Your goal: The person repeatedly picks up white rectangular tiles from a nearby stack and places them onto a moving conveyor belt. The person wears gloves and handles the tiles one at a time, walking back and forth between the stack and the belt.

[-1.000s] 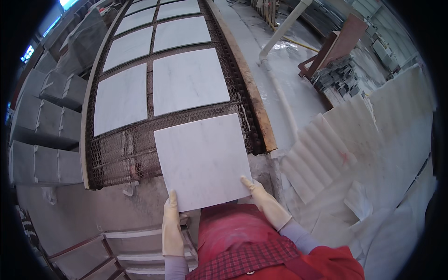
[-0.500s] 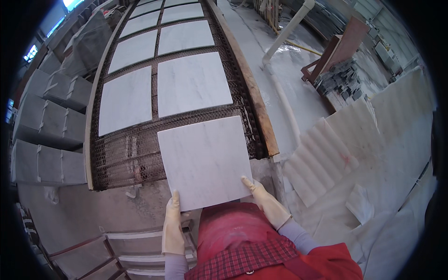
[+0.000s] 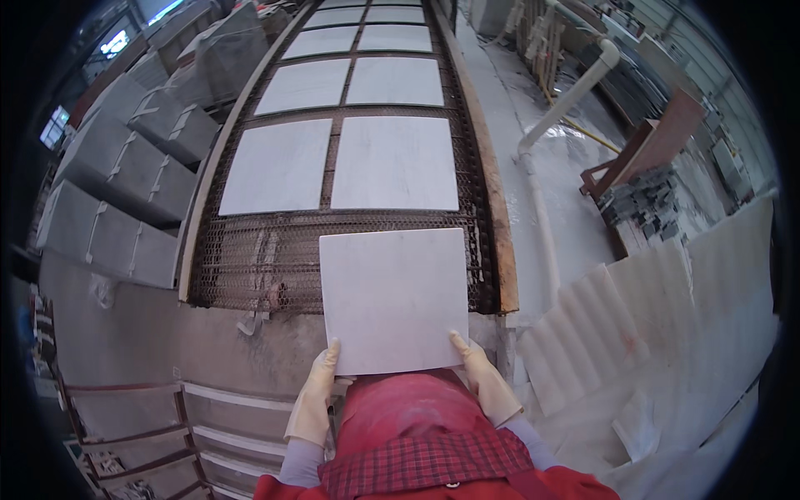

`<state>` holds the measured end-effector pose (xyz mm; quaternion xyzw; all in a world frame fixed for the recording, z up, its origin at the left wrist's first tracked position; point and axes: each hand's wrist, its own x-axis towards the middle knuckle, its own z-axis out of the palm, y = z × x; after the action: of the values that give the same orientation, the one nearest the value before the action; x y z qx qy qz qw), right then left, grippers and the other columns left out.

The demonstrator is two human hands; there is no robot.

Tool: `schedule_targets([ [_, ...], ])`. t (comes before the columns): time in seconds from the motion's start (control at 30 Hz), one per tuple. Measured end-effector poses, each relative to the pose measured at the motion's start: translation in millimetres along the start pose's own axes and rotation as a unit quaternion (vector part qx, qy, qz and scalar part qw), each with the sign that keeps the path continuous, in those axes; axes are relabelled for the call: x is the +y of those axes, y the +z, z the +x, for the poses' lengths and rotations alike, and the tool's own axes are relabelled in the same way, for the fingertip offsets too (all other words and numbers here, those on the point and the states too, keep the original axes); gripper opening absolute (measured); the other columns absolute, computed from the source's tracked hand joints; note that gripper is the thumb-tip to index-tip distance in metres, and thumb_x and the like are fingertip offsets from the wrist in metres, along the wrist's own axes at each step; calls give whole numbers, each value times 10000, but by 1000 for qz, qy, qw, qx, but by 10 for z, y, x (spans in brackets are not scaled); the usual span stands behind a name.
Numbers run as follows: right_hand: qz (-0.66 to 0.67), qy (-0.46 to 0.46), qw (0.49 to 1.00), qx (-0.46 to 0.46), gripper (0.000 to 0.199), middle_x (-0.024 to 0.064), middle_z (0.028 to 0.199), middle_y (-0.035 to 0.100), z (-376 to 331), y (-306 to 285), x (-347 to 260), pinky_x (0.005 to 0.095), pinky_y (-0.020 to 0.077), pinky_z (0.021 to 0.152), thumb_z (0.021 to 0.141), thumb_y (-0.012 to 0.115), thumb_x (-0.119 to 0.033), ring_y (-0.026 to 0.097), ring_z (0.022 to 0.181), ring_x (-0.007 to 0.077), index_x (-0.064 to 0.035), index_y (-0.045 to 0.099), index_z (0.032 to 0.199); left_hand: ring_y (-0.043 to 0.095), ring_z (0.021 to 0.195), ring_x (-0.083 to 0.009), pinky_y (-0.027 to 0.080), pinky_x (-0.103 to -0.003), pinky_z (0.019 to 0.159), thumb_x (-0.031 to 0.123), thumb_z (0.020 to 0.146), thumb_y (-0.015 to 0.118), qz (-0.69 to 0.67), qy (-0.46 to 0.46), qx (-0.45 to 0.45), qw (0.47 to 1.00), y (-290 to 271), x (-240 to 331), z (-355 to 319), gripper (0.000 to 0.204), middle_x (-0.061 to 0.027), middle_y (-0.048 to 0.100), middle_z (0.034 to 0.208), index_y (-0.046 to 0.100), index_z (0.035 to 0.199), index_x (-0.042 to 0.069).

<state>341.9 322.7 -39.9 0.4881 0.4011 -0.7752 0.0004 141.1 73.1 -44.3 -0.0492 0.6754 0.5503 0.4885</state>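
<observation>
A square white stone tile (image 3: pixel 393 300) is held flat in front of my body, over the near end of a rusty metal mesh conveyor (image 3: pixel 250 258). My left hand (image 3: pixel 315 400), in a pale rubber glove, grips the tile's near left corner. My right hand (image 3: pixel 485 382), gloved the same way, grips its near right corner. On the mesh further away lie several white tiles (image 3: pixel 392 162) in two rows, receding towards the top of the view.
Stacks of grey stone slabs (image 3: pixel 125 175) line the left side. A wooden rail (image 3: pixel 487 183) and a white pipe (image 3: pixel 567 92) run along the conveyor's right. Corrugated white sheets (image 3: pixel 633 333) lie at the right. A metal rack (image 3: pixel 158 425) sits below left.
The tile in my hands has shifted to the right and a little further out over the mesh. The tiles on the conveyor have moved away from me.
</observation>
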Motion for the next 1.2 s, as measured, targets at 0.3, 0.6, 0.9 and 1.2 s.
schedule_targets([
  [0.3,-5,5,1000,21,657,100,1216,574,177,-130,136,403,438,932,844,605,-515,556,1085,241,-57,477,1297,635,696,-182,559,-347,597,709,741,576,-126,8,16,992,2,-48,-86,717,-61,659,834,610,1046,61],
  [0.6,19,47,998,39,681,115,1265,546,72,-93,15,409,395,980,838,625,-491,517,1140,244,-31,468,1315,626,638,-174,560,-344,579,699,756,569,-114,17,71,991,76,23,-48,672,-63,655,811,606,997,73],
  [0.9,28,42,998,37,638,103,1188,584,-49,34,-151,386,481,873,846,612,-493,569,1047,227,-40,502,1281,638,608,-210,555,-371,510,705,770,541,-108,13,77,991,39,20,51,723,-100,660,799,587,1062,45],
  [1.2,-1,28,997,74,633,96,1175,587,-184,170,-279,374,516,843,843,592,-521,587,1020,227,-58,508,1267,552,407,-191,474,-306,365,601,875,485,-90,-20,154,984,204,239,-23,605,-99,649,732,579,991,15],
])
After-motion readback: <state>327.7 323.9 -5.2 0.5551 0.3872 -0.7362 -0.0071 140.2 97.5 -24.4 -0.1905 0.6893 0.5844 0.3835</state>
